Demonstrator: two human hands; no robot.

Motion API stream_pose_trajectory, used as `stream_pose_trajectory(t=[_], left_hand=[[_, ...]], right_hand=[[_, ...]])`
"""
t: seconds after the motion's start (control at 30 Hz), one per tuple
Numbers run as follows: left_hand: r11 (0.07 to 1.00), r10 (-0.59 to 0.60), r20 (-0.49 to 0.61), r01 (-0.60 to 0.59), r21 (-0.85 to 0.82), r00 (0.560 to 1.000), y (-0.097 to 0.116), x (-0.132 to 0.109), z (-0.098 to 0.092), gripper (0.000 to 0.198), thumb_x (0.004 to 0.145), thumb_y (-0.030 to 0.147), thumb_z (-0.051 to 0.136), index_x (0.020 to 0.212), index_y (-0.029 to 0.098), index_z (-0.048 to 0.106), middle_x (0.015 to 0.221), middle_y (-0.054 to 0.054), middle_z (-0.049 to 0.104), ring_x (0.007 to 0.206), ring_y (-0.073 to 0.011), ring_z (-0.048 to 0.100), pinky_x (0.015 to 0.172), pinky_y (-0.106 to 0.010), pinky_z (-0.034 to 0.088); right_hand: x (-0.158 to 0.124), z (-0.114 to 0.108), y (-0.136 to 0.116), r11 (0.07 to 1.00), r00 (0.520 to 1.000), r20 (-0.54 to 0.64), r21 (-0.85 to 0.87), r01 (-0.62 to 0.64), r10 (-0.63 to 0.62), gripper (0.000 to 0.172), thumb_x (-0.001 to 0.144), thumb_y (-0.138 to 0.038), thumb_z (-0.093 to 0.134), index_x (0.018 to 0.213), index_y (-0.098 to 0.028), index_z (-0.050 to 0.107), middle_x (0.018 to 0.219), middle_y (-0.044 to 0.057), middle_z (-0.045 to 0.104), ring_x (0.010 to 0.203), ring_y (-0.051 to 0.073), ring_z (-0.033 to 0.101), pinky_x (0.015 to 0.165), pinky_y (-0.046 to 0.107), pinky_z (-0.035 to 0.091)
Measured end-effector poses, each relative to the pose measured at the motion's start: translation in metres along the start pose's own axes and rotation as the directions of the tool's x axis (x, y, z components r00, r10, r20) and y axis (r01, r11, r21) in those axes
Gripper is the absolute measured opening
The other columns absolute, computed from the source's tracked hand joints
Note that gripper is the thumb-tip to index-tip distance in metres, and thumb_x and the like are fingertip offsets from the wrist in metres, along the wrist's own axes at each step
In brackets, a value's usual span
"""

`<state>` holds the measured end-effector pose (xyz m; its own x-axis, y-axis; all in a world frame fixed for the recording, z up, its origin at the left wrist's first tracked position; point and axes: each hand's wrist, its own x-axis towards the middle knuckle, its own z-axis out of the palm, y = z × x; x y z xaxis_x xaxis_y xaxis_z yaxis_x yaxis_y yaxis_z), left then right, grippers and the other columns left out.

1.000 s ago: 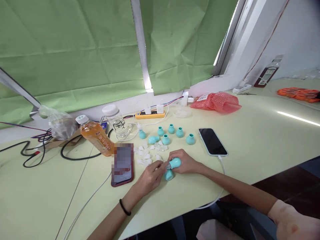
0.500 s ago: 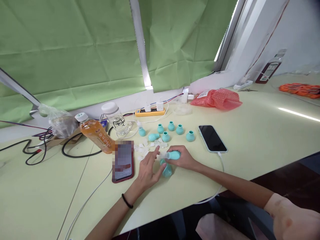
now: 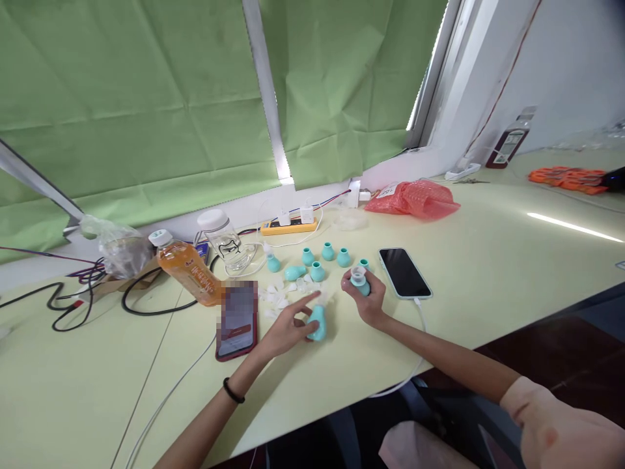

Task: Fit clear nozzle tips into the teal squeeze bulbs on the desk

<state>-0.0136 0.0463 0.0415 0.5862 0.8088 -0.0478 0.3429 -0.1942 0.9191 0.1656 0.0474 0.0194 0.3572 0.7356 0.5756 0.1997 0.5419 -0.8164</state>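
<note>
My left hand (image 3: 288, 329) grips a teal squeeze bulb (image 3: 319, 326) low over the table, thumb across its side and index finger stretched past its neck. Something clear and blurred shows at that bulb's mouth. To its right, my right hand (image 3: 370, 305) is wrapped round another teal squeeze bulb (image 3: 362, 286), whose clear plastic collar (image 3: 358, 275) points up. Beyond my hands stand several teal bulbs (image 3: 318, 271) with open necks, and one lies on its side (image 3: 295, 273). A bulb with a clear tip (image 3: 273, 262) stands at their left. Small clear plastic pieces (image 3: 277, 298) are scattered by my left hand.
A red-cased phone (image 3: 237, 322) lies left, a second phone (image 3: 405, 272) right with its white cable. At the back are an orange drink bottle (image 3: 188, 267), a clear cup (image 3: 227, 244), a yellow power strip (image 3: 288, 227) and red bubble wrap (image 3: 415, 200).
My right hand has moved right, away from the left, and its bulb has turned from lying sideways to collar up. My left hand has closed on the bulb beside it.
</note>
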Motion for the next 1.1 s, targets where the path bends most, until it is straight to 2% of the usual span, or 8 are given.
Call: stream_pose_trajectory(t=[0.13, 0.23, 0.37, 0.53, 0.77, 0.9, 1.0, 1.1], left_hand=[[0.986, 0.066, -0.225, -0.098, -0.133, 0.972, 0.006, 0.021, 0.008, 0.074, 0.067, 0.023, 0.056, 0.127, 0.029, 0.013, 0.096, -0.004, 0.044, 0.059, -0.0067, 0.053, 0.053, -0.026, 0.051], [0.963, 0.267, -0.345, -0.260, 0.066, 0.900, 0.010, 0.048, 0.020, 0.062, 0.068, 0.017, 0.054, 0.122, 0.025, 0.025, 0.106, -0.008, 0.043, 0.075, -0.0117, 0.053, 0.063, -0.027, 0.049], [0.871, 0.443, -0.347, -0.305, 0.385, 0.826, 0.004, 0.088, 0.033, 0.035, 0.065, 0.013, 0.055, 0.099, 0.017, 0.045, 0.094, -0.006, 0.050, 0.084, -0.0179, 0.050, 0.072, -0.034, 0.045], [0.849, 0.436, -0.281, -0.287, 0.443, 0.855, -0.016, 0.113, 0.045, 0.039, 0.063, 0.011, 0.055, 0.099, 0.015, 0.042, 0.080, -0.004, 0.053, 0.075, -0.0175, 0.052, 0.065, -0.032, 0.045], [0.891, 0.372, -0.316, -0.239, 0.386, 0.873, -0.019, 0.096, 0.040, 0.065, 0.064, 0.017, 0.057, 0.120, 0.017, 0.025, 0.099, -0.010, 0.050, 0.079, -0.0163, 0.053, 0.065, -0.030, 0.046], [0.856, 0.396, -0.301, -0.231, 0.462, 0.867, -0.004, 0.064, 0.004, 0.030, 0.074, 0.022, 0.046, 0.103, 0.016, 0.048, 0.089, -0.007, 0.055, 0.068, -0.0116, 0.052, 0.057, -0.023, 0.045], [0.768, 0.345, -0.266, -0.108, 0.631, 0.900, -0.002, 0.041, -0.027, 0.021, 0.076, 0.024, 0.044, 0.090, 0.015, 0.058, 0.071, -0.004, 0.057, 0.062, -0.0126, 0.051, 0.060, -0.025, 0.044], [0.584, 0.306, -0.236, 0.013, 0.812, 0.922, -0.013, 0.032, -0.039, 0.025, 0.074, 0.027, 0.048, 0.094, 0.017, 0.058, 0.075, -0.006, 0.056, 0.075, -0.0194, 0.050, 0.068, -0.032, 0.042]], right_hand=[[0.009, -0.004, 0.001, 0.995, 0.995, -0.101, 0.091, 0.026, -0.016, 0.016, 0.070, -0.032, 0.053, 0.067, -0.016, 0.049, 0.059, 0.000, 0.050, 0.054, 0.012, 0.048, 0.052, 0.026, 0.041], [0.014, -0.006, 0.004, 0.994, 0.991, -0.131, 0.101, 0.046, -0.033, 0.016, 0.071, -0.031, 0.053, 0.066, -0.016, 0.049, 0.059, 0.000, 0.049, 0.052, 0.011, 0.047, 0.051, 0.026, 0.040], [0.016, -0.008, 0.010, 0.993, 0.986, -0.149, 0.088, 0.082, -0.068, 0.016, 0.070, -0.030, 0.054, 0.067, -0.015, 0.050, 0.059, 0.000, 0.049, 0.053, 0.011, 0.046, 0.053, 0.026, 0.039], [0.015, -0.007, 0.013, 0.992, 0.990, -0.124, 0.091, 0.085, -0.073, 0.014, 0.070, -0.028, 0.054, 0.068, -0.016, 0.051, 0.061, 0.000, 0.050, 0.056, 0.011, 0.046, 0.054, 0.026, 0.040], [0.008, -0.005, 0.009, 0.993, 0.995, 0.012, 0.058, 0.100, -0.101, 0.010, 0.070, -0.024, 0.053, 0.067, -0.016, 0.051, 0.059, -0.001, 0.049, 0.053, 0.010, 0.045, 0.051, 0.024, 0.038], [0.003, -0.003, 0.005, 0.987, 0.979, 0.132, -0.035, 0.159, -0.153, 0.011, 0.068, -0.024, 0.056, 0.063, -0.016, 0.049, 0.055, -0.002, 0.046, 0.050, 0.009, 0.042, 0.049, 0.023, 0.036], [-0.002, 0.001, 0.003, 0.969, 0.946, 0.265, -0.109, 0.220, -0.185, 0.015, 0.067, -0.026, 0.057, 0.059, -0.016, 0.047, 0.053, -0.002, 0.045, 0.048, 0.009, 0.040, 0.048, 0.022, 0.036], [-0.006, 0.006, 0.003, 0.950, 0.898, 0.387, -0.137, 0.280, -0.209, 0.015, 0.067, -0.027, 0.055, 0.060, -0.017, 0.047, 0.052, -0.002, 0.046, 0.047, 0.008, 0.040, 0.047, 0.022, 0.035]])
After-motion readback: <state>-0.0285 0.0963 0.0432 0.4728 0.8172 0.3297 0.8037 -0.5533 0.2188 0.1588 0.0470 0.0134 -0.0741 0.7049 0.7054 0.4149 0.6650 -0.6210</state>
